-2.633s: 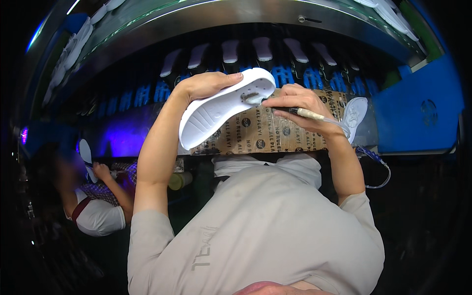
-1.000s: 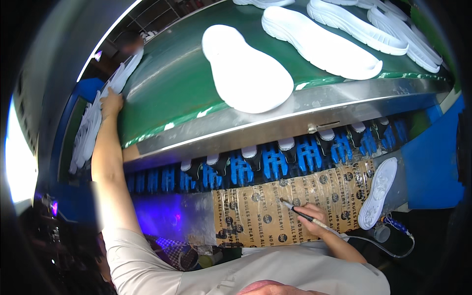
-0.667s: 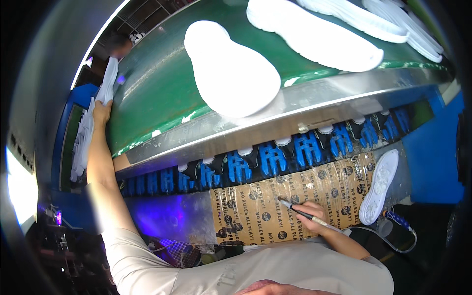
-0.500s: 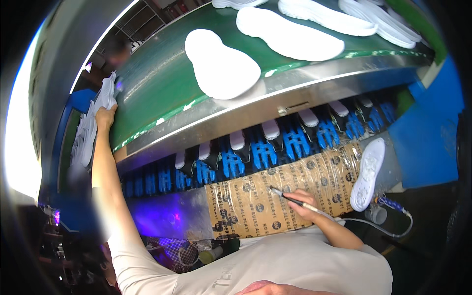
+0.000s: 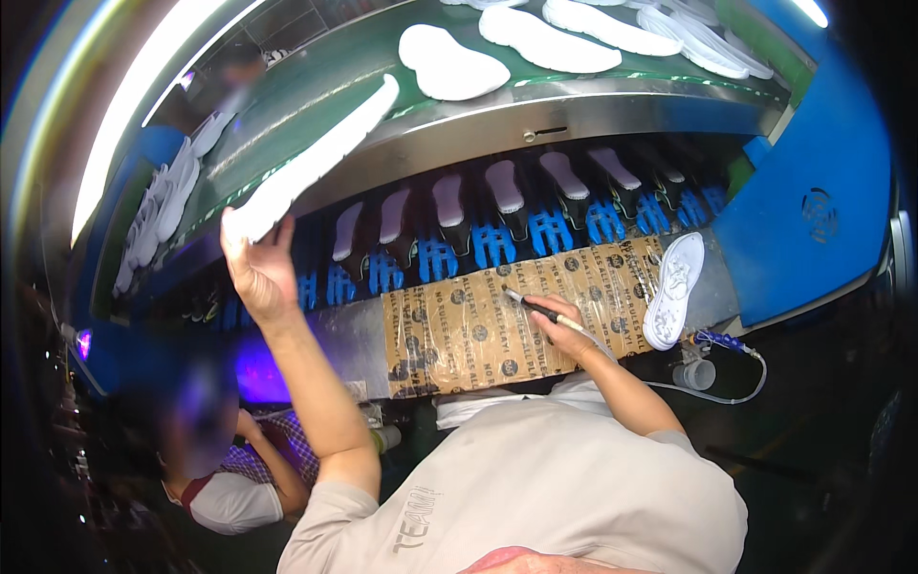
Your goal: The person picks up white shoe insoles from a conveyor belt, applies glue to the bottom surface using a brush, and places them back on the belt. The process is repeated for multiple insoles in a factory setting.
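Observation:
My left hand [image 5: 260, 270] grips one end of a white shoe sole [image 5: 320, 163], which slants up and to the right in front of the green belt's edge. My right hand [image 5: 566, 323] is closed around a slim brush [image 5: 537, 306] with a dark and pale handle. A thin hose runs from it, and its tip hovers over or touches brown cardboard [image 5: 459, 330] wrapped in clear film; which one I cannot tell. Another white sole [image 5: 674, 287] lies at the cardboard's right edge, its patterned side up.
Several white soles [image 5: 550, 40] rest on the green belt [image 5: 287, 124], more stand along its left end. Under the metal edge [image 5: 631, 107], a row of blue holders [image 5: 493, 246] carries dark shoes with pale bottoms. A small cup [image 5: 694, 373] hangs at right; a person [image 5: 234, 478] sits lower left.
My left hand has come from the soles at the far left toward me and to the right, now carrying one sole. My right hand keeps the brush over the cardboard. The view has shifted.

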Action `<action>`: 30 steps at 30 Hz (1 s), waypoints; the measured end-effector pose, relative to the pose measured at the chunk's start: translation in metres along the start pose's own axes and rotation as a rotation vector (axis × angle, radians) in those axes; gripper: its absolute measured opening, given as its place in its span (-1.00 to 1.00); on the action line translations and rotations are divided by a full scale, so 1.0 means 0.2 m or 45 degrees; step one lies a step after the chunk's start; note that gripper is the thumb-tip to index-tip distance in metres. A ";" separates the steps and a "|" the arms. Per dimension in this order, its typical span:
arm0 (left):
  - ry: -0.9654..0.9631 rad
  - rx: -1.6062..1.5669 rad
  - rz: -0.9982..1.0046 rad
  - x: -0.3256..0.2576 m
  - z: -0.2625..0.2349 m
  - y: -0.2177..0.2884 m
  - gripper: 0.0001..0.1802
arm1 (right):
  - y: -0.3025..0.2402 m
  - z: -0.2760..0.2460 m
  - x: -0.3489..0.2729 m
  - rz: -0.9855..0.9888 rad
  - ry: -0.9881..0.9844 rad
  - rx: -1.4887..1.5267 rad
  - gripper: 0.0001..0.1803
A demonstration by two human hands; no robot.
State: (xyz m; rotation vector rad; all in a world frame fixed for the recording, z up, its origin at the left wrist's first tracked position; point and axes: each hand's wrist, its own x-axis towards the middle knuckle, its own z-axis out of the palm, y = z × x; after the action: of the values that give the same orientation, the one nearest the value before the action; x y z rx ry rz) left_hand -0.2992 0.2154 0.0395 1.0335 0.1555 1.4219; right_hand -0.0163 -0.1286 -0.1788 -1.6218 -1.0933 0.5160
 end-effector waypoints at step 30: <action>0.214 -0.561 -1.315 -1.09 0.12 -0.67 -0.09 | -0.65 0.21 0.31 -0.056 -0.571 0.451 -0.68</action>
State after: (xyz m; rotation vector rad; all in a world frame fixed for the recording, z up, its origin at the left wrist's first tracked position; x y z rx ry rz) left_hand -0.2333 0.0424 -0.1396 0.3396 0.4084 0.5409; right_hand -0.0692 -0.0515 -0.0619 -1.1960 -1.2736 1.0171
